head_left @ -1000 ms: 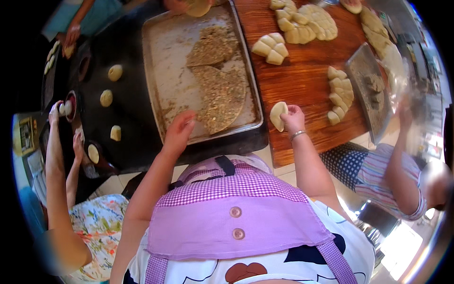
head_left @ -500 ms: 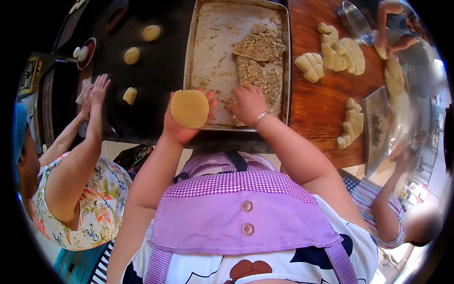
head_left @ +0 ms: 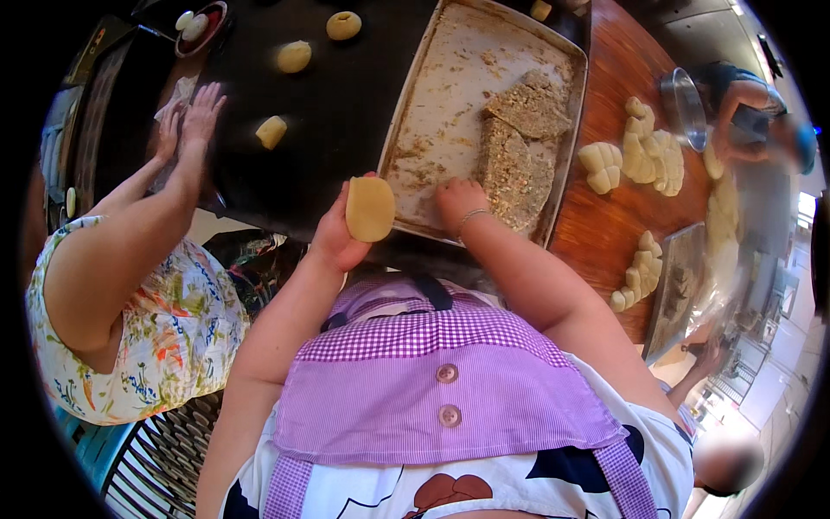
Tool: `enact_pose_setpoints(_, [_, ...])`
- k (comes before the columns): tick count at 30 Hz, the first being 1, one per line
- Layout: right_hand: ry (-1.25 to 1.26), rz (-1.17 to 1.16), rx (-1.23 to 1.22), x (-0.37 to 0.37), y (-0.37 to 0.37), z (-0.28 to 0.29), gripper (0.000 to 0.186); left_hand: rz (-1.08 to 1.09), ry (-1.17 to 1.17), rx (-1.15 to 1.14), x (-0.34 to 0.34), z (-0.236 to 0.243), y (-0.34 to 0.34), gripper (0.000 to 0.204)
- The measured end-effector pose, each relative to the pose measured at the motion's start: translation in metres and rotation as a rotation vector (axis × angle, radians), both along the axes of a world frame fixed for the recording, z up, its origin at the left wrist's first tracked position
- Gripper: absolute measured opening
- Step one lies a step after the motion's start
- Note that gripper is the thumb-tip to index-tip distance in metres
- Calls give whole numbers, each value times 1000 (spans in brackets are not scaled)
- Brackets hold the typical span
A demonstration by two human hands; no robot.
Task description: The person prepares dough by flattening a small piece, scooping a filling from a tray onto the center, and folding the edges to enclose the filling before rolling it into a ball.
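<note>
A round, flattened dough disc (head_left: pixel 370 210) lies in my left hand (head_left: pixel 335 235), tilted, with the thumb side at its edge. My left hand holds it just off the near left corner of a large metal baking tray (head_left: pixel 450 82). Over the tray's near part is my right hand (head_left: pixel 461 204), its fingers curled down toward the tray floor. Whatever those fingers hold, if anything, is hidden beneath them. Right beside it sits a slab of grainy, crumbly filling (head_left: pixel 519 177), with a second piece farther back. Crumbs and smears of filling are scattered over the tray.
Several dough balls (head_left: pixel 294 57) sit on the black table at left, near a co-worker's pressed-together hands (head_left: pixel 194 121). On the wooden table (head_left: pixel 596 259) at right are clusters of cut dough (head_left: pixel 653 157), a metal bowl (head_left: pixel 685 108) and a dark flat tray (head_left: pixel 674 290). Other people stand at the right.
The view has shifted, so tray and tables appear farther right. My left hand has tilted the dough disc. My right hand's fingers, spread before, are now curled lower, at the filling's left side.
</note>
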State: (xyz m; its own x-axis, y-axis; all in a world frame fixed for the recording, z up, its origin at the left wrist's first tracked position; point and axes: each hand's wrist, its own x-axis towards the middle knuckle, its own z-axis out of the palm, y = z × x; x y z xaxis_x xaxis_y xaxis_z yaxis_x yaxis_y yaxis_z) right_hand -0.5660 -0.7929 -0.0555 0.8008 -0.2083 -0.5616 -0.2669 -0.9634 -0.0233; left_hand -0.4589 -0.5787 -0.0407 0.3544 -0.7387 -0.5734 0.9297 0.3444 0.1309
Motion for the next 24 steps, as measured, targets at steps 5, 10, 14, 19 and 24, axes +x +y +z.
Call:
enact_pose_setpoints(5, [-197,-289,285,8,-21,18,39,-10,91,-122,10,24,-7,65])
enact_pose_setpoints(10, [-619,-760,1013,7,-28,73,65,-134,48,-127,13,29,-37,75])
enact_pose_setpoints(14, [-835,-572,1199,5,-22,108,67,-238,62,-331,5,59,-80,76])
enact_pose_setpoints(19, [-883,-282,874,1,-44,123,61,-308,-31,-173,-6,90,-115,51])
enact_pose_setpoints(24, [-1085,-512,1030,-15,-53,121,77,-326,-38,-62,-15,97,-134,42])
